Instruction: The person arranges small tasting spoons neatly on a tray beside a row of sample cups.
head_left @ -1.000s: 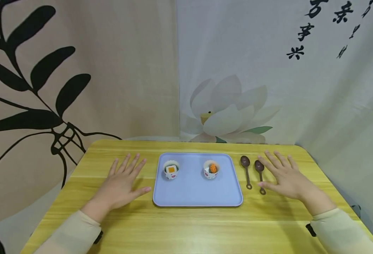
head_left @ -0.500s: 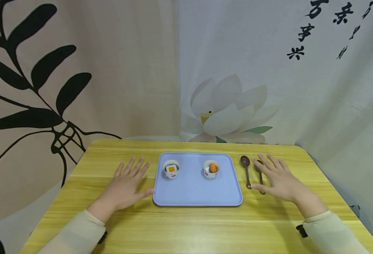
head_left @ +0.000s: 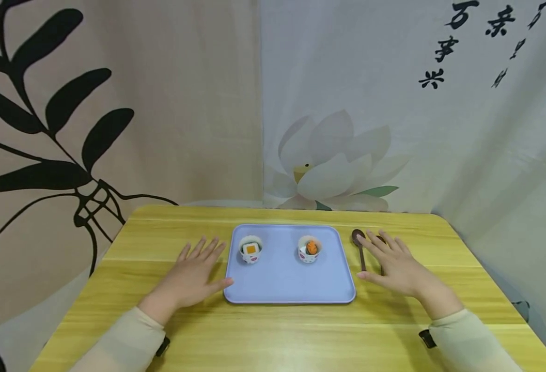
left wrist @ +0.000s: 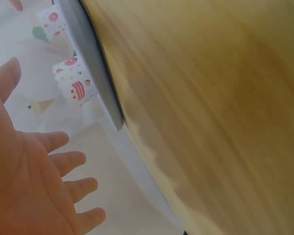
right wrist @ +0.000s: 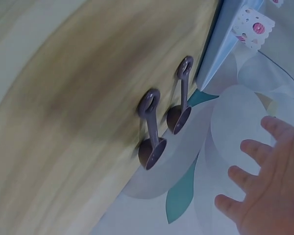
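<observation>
A dark plant print (head_left: 37,176) covers the left of the backdrop (head_left: 193,103) behind the table (head_left: 273,336). The left hand (head_left: 188,280) is positioned palm down at the left of the tray (head_left: 279,279), its fingers extended, spread and holding nothing. In the head view the thumb tip overlaps the tray's left edge; the left wrist view shows the hand raised apart from the table.

The pale blue tray lies flat at the table's middle. Two patterned cups stand upright on it: the left cup (head_left: 250,257) contains a white piece with an orange square (head_left: 251,248), the right cup (head_left: 308,257) an orange piece (head_left: 312,247). A lotus print (head_left: 342,178) appears behind.

Beside the tray's right edge, the left spoon (head_left: 362,257) and right spoon (right wrist: 152,128), both brown, lie side by side, bowls toward the far edge. The right hand (head_left: 397,271) is above them, partly hiding both in the head view, its fingers extended, spread and holding nothing. Black characters (head_left: 432,80) mark the backdrop at upper right.
</observation>
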Demonstrator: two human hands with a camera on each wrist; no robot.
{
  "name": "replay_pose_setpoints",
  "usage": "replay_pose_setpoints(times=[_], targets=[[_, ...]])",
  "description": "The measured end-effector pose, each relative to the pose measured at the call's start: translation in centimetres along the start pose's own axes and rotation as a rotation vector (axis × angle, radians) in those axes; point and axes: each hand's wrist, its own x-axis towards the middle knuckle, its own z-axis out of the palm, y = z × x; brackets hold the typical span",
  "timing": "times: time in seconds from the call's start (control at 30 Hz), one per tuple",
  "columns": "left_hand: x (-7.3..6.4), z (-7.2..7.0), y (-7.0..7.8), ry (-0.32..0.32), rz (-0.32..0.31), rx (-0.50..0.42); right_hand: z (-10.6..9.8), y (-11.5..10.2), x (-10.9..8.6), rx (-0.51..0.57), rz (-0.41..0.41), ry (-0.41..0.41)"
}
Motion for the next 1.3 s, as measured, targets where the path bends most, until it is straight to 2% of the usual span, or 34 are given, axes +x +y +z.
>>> replay_pose_setpoints(times=[0.43,0.93,1.3], targets=[[1.0,1.0,0.1,-0.033,-0.025,-0.052,1.7,-1.0,1.2,0.016,-0.039,-0.006],[1.9,0.7,0.4,-0.120,-0.050,-0.070,2.7,-1.3,2.0,0.016,-0.060,-0.010],[2.9,0.9,0.2,-0.171,-0.053,-0.046,2.6,-1.6,2.7,0.013,-0.046,-0.101]])
